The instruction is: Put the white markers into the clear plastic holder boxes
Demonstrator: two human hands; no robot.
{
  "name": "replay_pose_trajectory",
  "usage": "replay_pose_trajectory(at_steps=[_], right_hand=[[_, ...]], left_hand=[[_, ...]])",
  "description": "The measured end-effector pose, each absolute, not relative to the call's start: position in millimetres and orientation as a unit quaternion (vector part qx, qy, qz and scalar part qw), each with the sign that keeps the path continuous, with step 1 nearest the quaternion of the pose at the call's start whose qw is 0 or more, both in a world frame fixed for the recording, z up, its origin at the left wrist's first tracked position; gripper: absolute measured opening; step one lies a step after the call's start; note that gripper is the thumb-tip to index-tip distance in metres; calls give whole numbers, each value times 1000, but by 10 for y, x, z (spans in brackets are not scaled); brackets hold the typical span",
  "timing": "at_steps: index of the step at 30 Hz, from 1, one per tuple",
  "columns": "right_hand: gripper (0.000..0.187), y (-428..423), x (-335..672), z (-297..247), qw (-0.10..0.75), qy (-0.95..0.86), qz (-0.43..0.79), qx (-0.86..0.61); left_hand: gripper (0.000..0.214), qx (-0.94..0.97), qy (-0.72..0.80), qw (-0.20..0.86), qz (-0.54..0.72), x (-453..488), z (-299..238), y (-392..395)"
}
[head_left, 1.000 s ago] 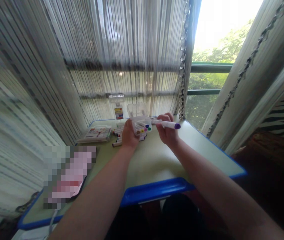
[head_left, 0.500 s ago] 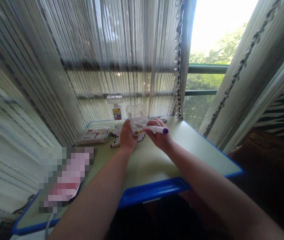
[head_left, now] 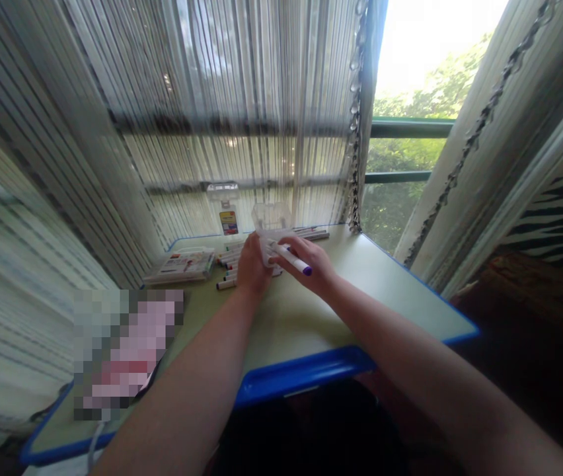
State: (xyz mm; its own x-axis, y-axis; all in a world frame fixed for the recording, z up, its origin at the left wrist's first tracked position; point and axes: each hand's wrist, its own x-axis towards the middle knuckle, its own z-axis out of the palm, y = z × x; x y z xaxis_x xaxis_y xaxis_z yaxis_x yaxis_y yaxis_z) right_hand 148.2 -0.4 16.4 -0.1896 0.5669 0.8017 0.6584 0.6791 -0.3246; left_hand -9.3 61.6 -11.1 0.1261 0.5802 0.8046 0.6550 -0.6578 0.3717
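Note:
My left hand (head_left: 252,264) is closed round a clear plastic marker box (head_left: 272,221) held tilted above the table (head_left: 306,317), with its open lid standing up behind. My right hand (head_left: 308,261) pinches a white marker with a purple cap (head_left: 292,258). The marker's far end points into the box mouth; the purple cap points toward me and to the right. Several loose markers (head_left: 226,277) lie on the table just left of my left hand, and a few more (head_left: 314,233) lie behind the box.
A flat printed packet (head_left: 182,264) lies at the table's left rear. A small clear pack with a red and yellow label (head_left: 226,215) stands by the curtain. A blurred pink object (head_left: 123,350) rests at the near left. The window is open at the right.
My right hand has come down and left toward the box, and the purple-capped marker has swung from level to slanting into the box mouth. My left hand has kept hold of the box.

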Motion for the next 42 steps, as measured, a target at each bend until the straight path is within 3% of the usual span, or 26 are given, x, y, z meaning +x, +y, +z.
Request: replay_pose_trajectory(at_steps=[5,10,17,28,35,42], right_hand=[[23,-20,1463,163,524,-746,22,-411],[17,25,1436,162,526,-745,-7,-411],[26,17,1442,138,513,-760,-35,-397],[6,47,1439,138,526,-755,-43,-390],[25,39,1450,143,503,-777,-35,-377],[20,76,1481,139,491,-765,-50,-413]], left_hand=[[41,-743,-430,32,-513,-90,-117,620],[37,-741,-417,29,-526,-81,-106,608],[41,-737,-431,16,-520,-76,-79,573],[42,-737,-435,25,-517,-78,-79,542],[40,-744,-419,26,-520,-101,-110,607],[46,-743,-429,39,-512,-120,-123,624]])
